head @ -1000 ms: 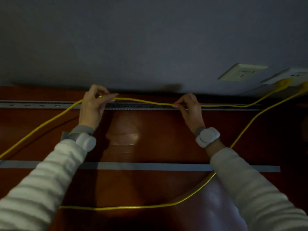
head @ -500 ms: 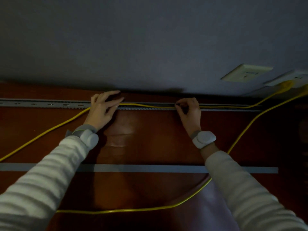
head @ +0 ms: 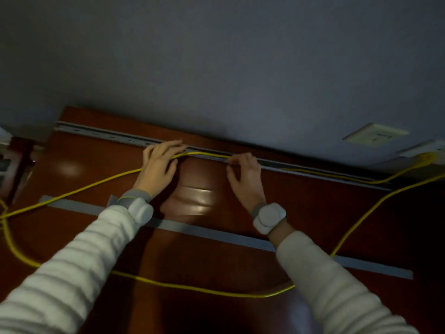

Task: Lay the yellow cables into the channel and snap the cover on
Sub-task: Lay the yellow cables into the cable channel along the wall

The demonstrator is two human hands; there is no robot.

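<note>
A grey slotted channel (head: 103,134) runs along the far edge of the wooden table, against the wall. One yellow cable (head: 204,154) comes from the wall socket on the right, lies in the channel, rises slightly between my hands and trails off to the left. My left hand (head: 160,165) lies flat on it at the channel, fingers spread. My right hand (head: 243,169) pinches the same cable with thumb and forefinger at the channel's edge. A second yellow cable (head: 265,296) loops loose across the near table. The grey cover strip (head: 216,233) lies flat between the channel and me, under my forearms.
Two white wall sockets (head: 375,135) sit at the right, the nearer one with yellow plugs (head: 425,157) in it. Dark objects stand at the table's left end (head: 14,162). The grey wall rises directly behind the channel.
The cable span between my hands has dropped from above the channel down onto it. My left hand has gone from gripping the cable to lying flat on it. The view has tilted.
</note>
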